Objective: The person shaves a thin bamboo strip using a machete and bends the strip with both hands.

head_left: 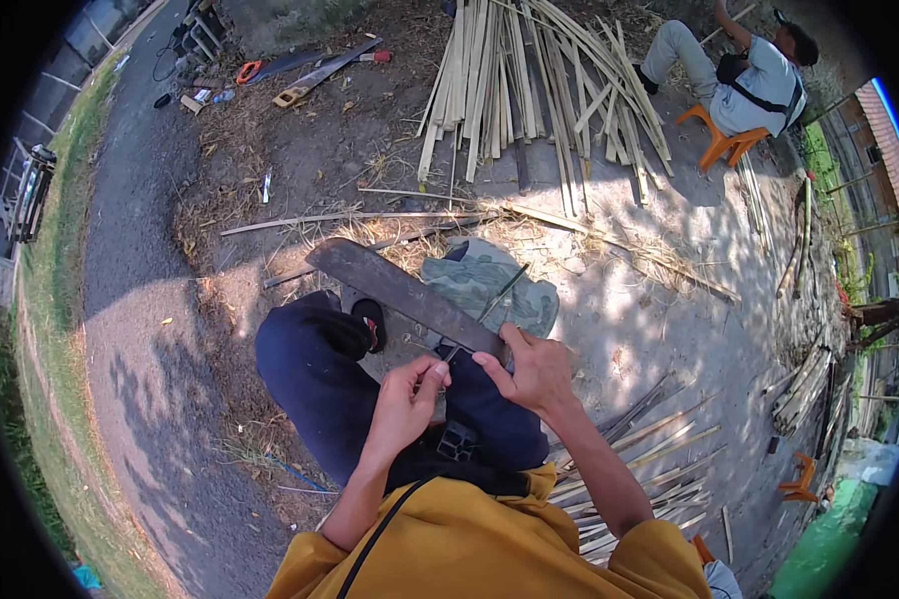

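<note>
A broad dark machete [400, 292] lies slantwise in front of me, its blunt wide end pointing to the far left. My right hand [531, 371] is closed on its near right end, thumb against the blade; the handle is hidden by the hand. Thumb and fingers of my left hand [408, 397] pinch a thin strip, likely bamboo, beside the blade's lower edge. A narrow green strip [505, 292] shows beyond the blade; whether it is the same piece I cannot tell. Under it a camouflage cloth [529, 299] is spread by my knees.
Many split bamboo strips [499, 80] are heaped ahead, with more strips [659, 469] at my right. Saws [325, 75] lie far left. A person [754, 90] sits on an orange stool [721, 140] at the far right. Another orange stool [799, 479] stands lower right.
</note>
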Available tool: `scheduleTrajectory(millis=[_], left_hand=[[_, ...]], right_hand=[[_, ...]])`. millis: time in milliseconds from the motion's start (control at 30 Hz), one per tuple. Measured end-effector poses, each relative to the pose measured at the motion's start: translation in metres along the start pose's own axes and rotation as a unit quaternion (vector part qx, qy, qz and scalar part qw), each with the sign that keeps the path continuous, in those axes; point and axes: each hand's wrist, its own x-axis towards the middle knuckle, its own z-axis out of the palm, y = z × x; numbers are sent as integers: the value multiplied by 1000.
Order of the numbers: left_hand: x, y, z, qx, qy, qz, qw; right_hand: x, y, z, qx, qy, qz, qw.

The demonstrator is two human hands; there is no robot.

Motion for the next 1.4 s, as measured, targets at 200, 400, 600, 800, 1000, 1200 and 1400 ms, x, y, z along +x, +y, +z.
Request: scheduleTrajectory(millis=[200,400,600,800,1000,1200,1400], left_hand=[[-12,-7,3,-19,-1,6,1000],[-4,9,4,27,-14,-25,999],[-14,-10,2,-5,1,14,1000],[-26,-6,3,-18,-18,-6,1000],[-17,-8,7,-30,-21,-20,999],[-39,-9,-5,-47,-24,-54,997],[-61,-22,-20,-31,-24,-69,997]], right_hand=[[-4,2,-2,-3,26,8,1000],[4,5,-5,1,26,19,999],[-1,-6,-1,-15,19,15,1000],[-4,2,-3,-23,17,31,999],[-1,0,-3,-5,14,33,999],[0,-3,-8,7,14,43,999],[4,9,-12,22,14,66,997]])
